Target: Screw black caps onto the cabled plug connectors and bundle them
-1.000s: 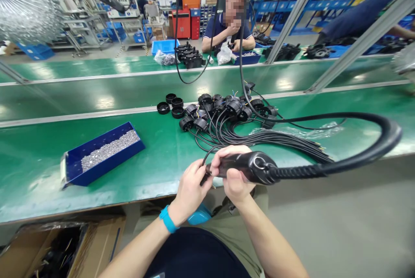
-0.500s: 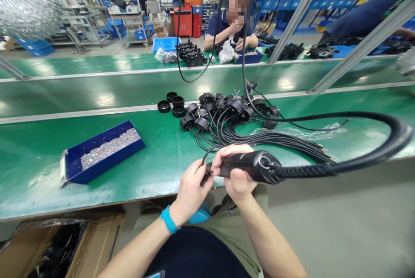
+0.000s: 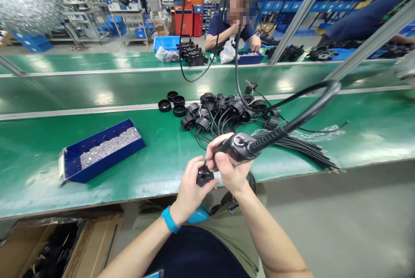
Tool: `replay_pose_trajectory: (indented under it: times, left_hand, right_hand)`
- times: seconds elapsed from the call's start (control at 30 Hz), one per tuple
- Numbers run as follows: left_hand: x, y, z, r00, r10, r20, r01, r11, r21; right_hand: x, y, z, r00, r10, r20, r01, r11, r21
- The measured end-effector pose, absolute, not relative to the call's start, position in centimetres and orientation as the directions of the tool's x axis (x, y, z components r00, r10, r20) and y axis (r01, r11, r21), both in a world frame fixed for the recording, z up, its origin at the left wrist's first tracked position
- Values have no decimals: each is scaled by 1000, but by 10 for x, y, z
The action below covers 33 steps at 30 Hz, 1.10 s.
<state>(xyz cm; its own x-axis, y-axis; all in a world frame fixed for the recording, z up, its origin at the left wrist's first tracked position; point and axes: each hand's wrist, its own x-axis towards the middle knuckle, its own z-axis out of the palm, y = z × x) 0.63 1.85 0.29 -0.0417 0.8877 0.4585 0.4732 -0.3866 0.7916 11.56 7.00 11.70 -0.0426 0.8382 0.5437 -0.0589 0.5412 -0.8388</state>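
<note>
My right hand (image 3: 231, 170) is wrapped round a black electric screwdriver (image 3: 238, 146), whose thick cord (image 3: 298, 116) rises to the right and loops back over the bench. The tool tilts with its tip down and to the left. My left hand (image 3: 191, 183) grips a round black plastic housing (image 3: 205, 177) between thumb and fingers, just beyond the bench's front edge. The screwdriver's tip is at the housing's upper side; whether it touches a screw is hidden by my fingers. Behind my hands lie several black round housings (image 3: 202, 123) with black cables (image 3: 301, 150) attached.
A blue bin (image 3: 106, 161) of small metal screws stands on the green bench (image 3: 155, 157) to the left. Several black rings (image 3: 164, 105) lie farther back. An open cardboard box (image 3: 94, 243) sits below left. Across the divider, a person (image 3: 215, 31) sits at another bench.
The screwdriver has swung from nearly level to a steeper tilt, its rear end moving left and up. The housing in my left hand is now more visible. The seated person's hand has moved to a bin.
</note>
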Motion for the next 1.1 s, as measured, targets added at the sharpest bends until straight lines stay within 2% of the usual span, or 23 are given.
replay_pose_trajectory:
  times: [0.1, 0.37, 0.9, 1.1]
  left_hand:
    - [5, 24, 9, 11, 907, 422, 400, -390, 829]
    - [4, 25, 15, 13, 936, 352, 309, -339, 889]
    - [3, 26, 15, 70, 949, 307, 306, -313, 899]
    - [4, 25, 15, 30, 944, 329, 327, -320, 889]
  right_hand:
    - [113, 72, 118, -8, 818, 575, -74, 573, -816]
    - [111, 69, 123, -35, 835, 550, -52, 548, -835]
    - [111, 67, 123, -71, 846, 529, -61, 526, -849]
    - [115, 69, 119, -75, 857, 510, -65, 506, -860]
